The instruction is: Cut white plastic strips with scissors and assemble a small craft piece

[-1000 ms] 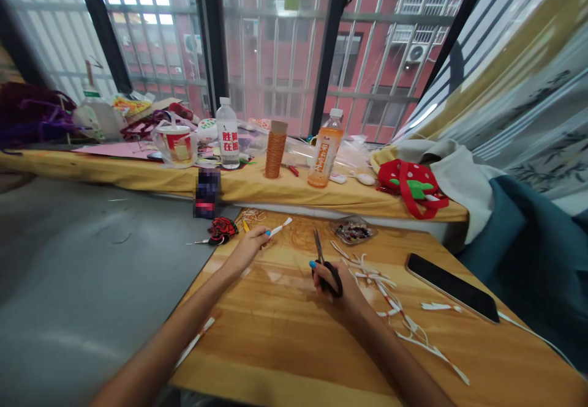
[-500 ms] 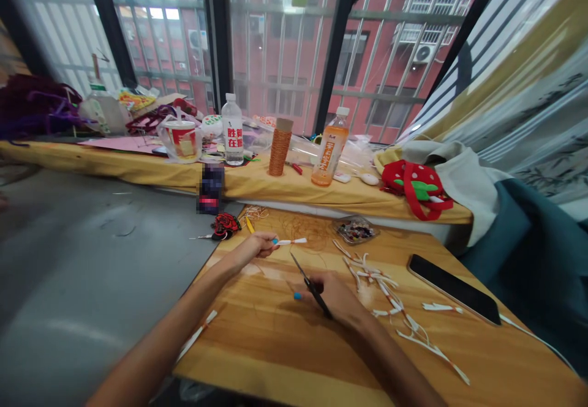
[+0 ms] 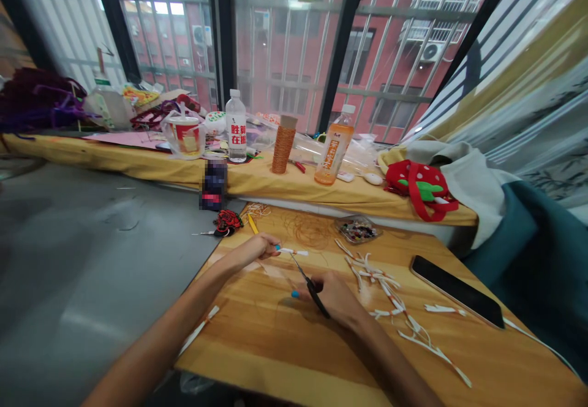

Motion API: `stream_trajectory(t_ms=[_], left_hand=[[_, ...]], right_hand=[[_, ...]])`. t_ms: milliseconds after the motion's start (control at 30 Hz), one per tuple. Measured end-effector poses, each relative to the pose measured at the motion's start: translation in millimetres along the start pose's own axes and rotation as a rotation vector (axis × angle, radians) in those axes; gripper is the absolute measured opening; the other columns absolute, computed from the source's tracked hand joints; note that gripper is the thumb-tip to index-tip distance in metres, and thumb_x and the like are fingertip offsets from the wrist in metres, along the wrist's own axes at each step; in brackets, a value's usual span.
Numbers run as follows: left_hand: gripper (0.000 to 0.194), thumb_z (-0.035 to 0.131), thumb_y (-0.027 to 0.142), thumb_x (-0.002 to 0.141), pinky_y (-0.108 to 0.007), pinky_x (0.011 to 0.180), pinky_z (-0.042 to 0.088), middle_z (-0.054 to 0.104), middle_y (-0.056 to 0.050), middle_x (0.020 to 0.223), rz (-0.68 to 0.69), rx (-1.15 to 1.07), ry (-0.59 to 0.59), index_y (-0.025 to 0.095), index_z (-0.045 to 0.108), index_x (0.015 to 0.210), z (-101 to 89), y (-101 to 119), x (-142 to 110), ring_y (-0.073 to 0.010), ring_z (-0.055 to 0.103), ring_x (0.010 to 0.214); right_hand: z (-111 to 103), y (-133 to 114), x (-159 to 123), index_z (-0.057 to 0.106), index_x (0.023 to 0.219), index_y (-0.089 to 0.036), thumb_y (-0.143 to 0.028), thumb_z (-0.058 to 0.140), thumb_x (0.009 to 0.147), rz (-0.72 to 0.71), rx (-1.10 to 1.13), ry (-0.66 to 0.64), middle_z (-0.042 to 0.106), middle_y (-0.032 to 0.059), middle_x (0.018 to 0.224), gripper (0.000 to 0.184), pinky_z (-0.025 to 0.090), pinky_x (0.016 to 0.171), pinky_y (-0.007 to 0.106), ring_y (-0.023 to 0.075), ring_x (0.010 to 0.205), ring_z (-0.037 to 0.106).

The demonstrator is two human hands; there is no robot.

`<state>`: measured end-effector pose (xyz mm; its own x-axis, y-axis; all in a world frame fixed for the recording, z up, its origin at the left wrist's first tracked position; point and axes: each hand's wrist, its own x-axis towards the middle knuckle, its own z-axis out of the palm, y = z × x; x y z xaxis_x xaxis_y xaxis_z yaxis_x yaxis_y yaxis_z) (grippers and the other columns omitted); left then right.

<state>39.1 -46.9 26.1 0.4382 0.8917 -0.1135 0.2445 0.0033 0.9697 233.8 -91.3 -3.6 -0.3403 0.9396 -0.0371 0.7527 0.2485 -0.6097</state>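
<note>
One white strip bundle (image 3: 299, 253) is pinched in the nearly closed left hand (image 3: 265, 247), its banded free end projecting rightward. The right hand (image 3: 334, 300) is closed around dark-handled scissors (image 3: 316, 297), tips beside the bundle; blade opening cannot be told. Beyond, a clear tray (image 3: 362, 241) contains small multicoloured pieces (image 3: 357, 230); an upright bottle (image 3: 334, 150) contains orange liquid.

A hand could pass between bead tray (image 3: 358, 230) and phone (image 3: 457, 291), white strips (image 3: 394, 297) obstructing alongside.
</note>
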Motion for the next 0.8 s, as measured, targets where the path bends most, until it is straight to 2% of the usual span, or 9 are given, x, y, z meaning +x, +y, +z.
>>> stream_trajectory(t_ms=[267, 433, 533, 667, 800], left_hand=[[0.008, 0.037, 0.019, 0.045, -0.022, 0.046, 0.014, 0.024, 0.006, 0.049, 0.008, 0.029, 0.042, 0.017, 0.029, 0.048, -0.5, -7.3, 4.4, -0.0066, 0.02, 0.047], [0.006, 0.038, 0.018, 0.048, -0.022, 0.048, 0.016, 0.025, 0.006, 0.052, 0.034, 0.06, 0.122, 0.017, 0.033, 0.05, -6.2, -15.2, 12.1, -0.0072, 0.022, 0.05], [0.005, 0.038, 0.018, 0.051, -0.023, 0.048, 0.015, 0.025, 0.006, 0.05, 0.029, 0.096, 0.157, 0.017, 0.034, 0.05, -11.5, -15.8, 13.7, -0.0072, 0.02, 0.048], [0.005, 0.037, 0.019, 0.049, -0.023, 0.047, 0.014, 0.023, 0.006, 0.049, 0.047, 0.151, 0.151, 0.017, 0.033, 0.048, -13.2, -13.1, 10.0, -0.0074, 0.019, 0.048], [0.008, 0.037, 0.021, 0.049, -0.023, 0.048, 0.015, 0.025, 0.005, 0.049, 0.095, 0.224, 0.129, 0.017, 0.03, 0.046, -10.2, -12.5, 6.7, -0.0085, 0.022, 0.05]], right_hand=[[0.0, 0.8, 0.6, 0.044, 0.043, -0.015, -0.056, 0.053, 0.061, 0.026, 0.02, 0.023, 0.027, -0.0048, 0.045, 0.046, 0.016, 0.04, 0.021, 0.0071, 0.045, 0.023], [-6.8, -0.2, -1.4, 0.048, 0.045, -0.014, -0.054, 0.054, 0.061, -0.004, -0.043, -0.031, 0.03, -0.0046, 0.046, 0.044, 0.017, 0.041, 0.021, 0.0074, 0.046, 0.025], [-8.8, 2.0, -1.8, 0.049, 0.048, -0.014, -0.053, 0.053, 0.063, 0.003, -0.027, -0.022, 0.03, -0.0046, 0.047, 0.042, 0.017, 0.041, 0.02, 0.0073, 0.047, 0.026], [-8.6, 1.7, -1.6, 0.046, 0.048, -0.014, -0.052, 0.05, 0.066, 0.01, 0.014, 0.004, 0.029, -0.0043, 0.049, 0.042, 0.017, 0.042, 0.02, 0.0075, 0.047, 0.026], [-6.5, -0.4, -1.3, 0.048, 0.049, -0.015, -0.05, 0.051, 0.066, -0.005, -0.055, 0.045, 0.034, -0.004, 0.047, 0.039, 0.019, 0.042, 0.021, 0.0083, 0.047, 0.029]])
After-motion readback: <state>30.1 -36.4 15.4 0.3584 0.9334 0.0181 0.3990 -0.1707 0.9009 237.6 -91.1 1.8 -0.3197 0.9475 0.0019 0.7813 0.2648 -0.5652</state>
